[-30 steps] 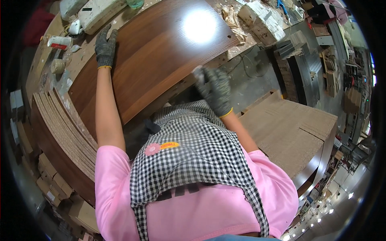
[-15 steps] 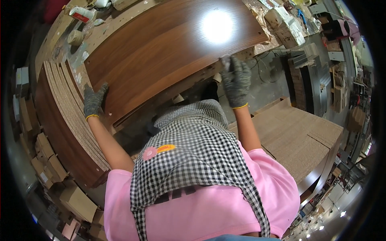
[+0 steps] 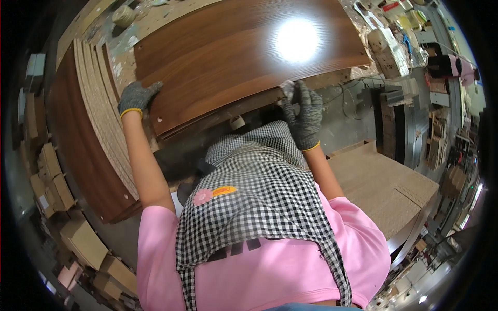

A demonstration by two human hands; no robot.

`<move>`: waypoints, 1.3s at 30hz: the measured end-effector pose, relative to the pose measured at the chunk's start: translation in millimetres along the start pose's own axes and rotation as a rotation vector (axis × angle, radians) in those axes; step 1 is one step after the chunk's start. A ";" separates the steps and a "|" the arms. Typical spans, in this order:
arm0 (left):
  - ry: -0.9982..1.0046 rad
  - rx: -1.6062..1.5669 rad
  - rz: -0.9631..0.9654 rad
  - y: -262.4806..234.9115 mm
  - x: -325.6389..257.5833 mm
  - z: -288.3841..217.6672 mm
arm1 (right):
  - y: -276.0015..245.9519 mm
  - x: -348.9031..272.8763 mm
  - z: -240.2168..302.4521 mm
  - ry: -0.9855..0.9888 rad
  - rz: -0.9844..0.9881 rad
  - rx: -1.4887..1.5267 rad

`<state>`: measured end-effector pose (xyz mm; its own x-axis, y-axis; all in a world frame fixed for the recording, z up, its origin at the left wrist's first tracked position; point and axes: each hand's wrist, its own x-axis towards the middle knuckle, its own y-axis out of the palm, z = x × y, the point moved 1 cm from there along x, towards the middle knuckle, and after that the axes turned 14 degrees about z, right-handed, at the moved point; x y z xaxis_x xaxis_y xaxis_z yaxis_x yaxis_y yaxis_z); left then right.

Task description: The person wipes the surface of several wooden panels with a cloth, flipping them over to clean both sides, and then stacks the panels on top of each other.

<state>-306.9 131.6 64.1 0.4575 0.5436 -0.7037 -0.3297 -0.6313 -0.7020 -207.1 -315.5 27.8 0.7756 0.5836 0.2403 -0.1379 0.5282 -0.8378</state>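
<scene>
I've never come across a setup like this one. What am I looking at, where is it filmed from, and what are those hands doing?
There's no machine here, just a person in a checked apron. A fisheye camera on their head looks down, so straight edges bend. On the spattered workbench lies a brown wood-grain panel, with a pale roll behind it. The gloved left hand is at the panel's left end, thumb over its top. The gloved right hand pinches a small whitish wad by the near edge; whether it touches is unclear.
</scene>
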 end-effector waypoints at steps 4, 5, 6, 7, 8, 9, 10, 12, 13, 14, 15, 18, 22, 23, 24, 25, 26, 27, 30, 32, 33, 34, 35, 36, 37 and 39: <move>-0.010 0.152 -0.036 3.7 -2.6 -1.4 | 15.7 0.1 16.7 -0.096 0.142 -0.045; 0.000 0.128 -0.044 4.1 -3.5 -0.9 | 24.1 2.3 27.7 -0.125 0.185 -0.079; 0.012 0.106 -0.050 4.5 -3.1 -1.4 | 36.2 3.9 36.8 -0.243 0.153 -0.045; 0.017 0.099 -0.031 2.2 -3.1 -4.2 | 43.0 6.2 53.3 -0.240 0.268 -0.029; 0.007 0.095 -0.032 -1.3 -3.3 -7.3 | 50.1 8.2 70.8 -0.236 0.383 -0.014; -0.019 0.111 0.003 -5.7 -4.5 -11.5 | 60.7 9.5 82.1 -0.355 0.396 -0.031; -0.040 0.127 0.035 -7.2 -6.7 -13.0 | 74.3 7.8 90.5 -0.430 0.431 -0.010; -0.032 0.101 0.043 -4.3 -4.5 -9.3 | 92.2 2.1 105.9 -0.600 0.523 0.048; -0.017 0.132 0.009 0.2 -1.7 -7.4 | 89.2 -1.3 107.5 -0.636 0.544 0.065; 0.001 0.165 -0.025 2.7 1.1 -5.9 | 83.2 -1.2 104.2 -0.638 0.549 0.072; 0.001 0.165 -0.019 3.3 2.6 -5.3 | 76.8 -0.4 100.5 -0.635 0.560 0.077; 0.005 0.155 0.015 8.3 1.8 -0.8 | 35.2 18.5 70.4 -0.345 0.520 0.248; -0.010 0.124 0.073 5.6 -1.4 -3.7 | 15.9 21.8 18.2 -0.101 0.123 -0.043; -0.011 0.105 0.070 5.8 -1.2 -1.4 | 17.1 21.0 17.9 -0.104 0.127 -0.041; -0.012 0.106 0.071 4.2 0.3 -0.7 | 16.5 22.7 23.2 -0.120 0.130 -0.076; 0.000 0.142 0.070 2.8 2.0 -0.2 | 18.1 23.9 28.6 -0.138 0.134 -0.110; 0.010 0.175 0.070 1.8 3.6 1.1 | 26.1 22.9 33.6 -0.143 0.138 -0.108; 0.005 0.176 0.070 -0.8 3.6 0.1 | 39.1 20.0 40.9 -0.174 0.240 -0.060; -0.002 0.168 0.126 -2.2 11.9 6.5 | 58.8 28.7 95.1 -0.339 0.485 0.045; 0.097 0.266 -0.012 0.5 24.6 22.6 | 89.4 20.6 119.0 -0.571 0.447 -0.016; 0.091 0.297 -0.039 -0.8 27.0 20.9 | 100.9 20.6 137.4 -0.605 0.487 -0.037; 0.075 0.294 -0.035 0.4 25.4 18.4 | 109.4 18.5 151.3 -0.648 0.536 -0.059; 0.081 0.293 -0.005 -0.1 24.0 15.8 | 120.0 16.5 162.3 -0.656 0.542 -0.048; 0.093 0.289 0.021 -0.5 23.1 14.6 | 130.9 16.2 173.5 -0.788 0.641 -0.047; 0.102 0.300 -0.009 0.1 20.3 14.1 | 136.5 15.2 180.3 -0.918 0.737 -0.047; 0.087 0.255 0.067 -5.3 16.9 9.4 | 124.1 12.5 181.6 -0.933 0.687 -0.021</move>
<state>-305.3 149.3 54.9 0.4930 0.4491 -0.7451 -0.5540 -0.4983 -0.6669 -326.4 -130.7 15.8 -0.2155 0.9765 -0.0079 -0.3372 -0.0820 -0.9379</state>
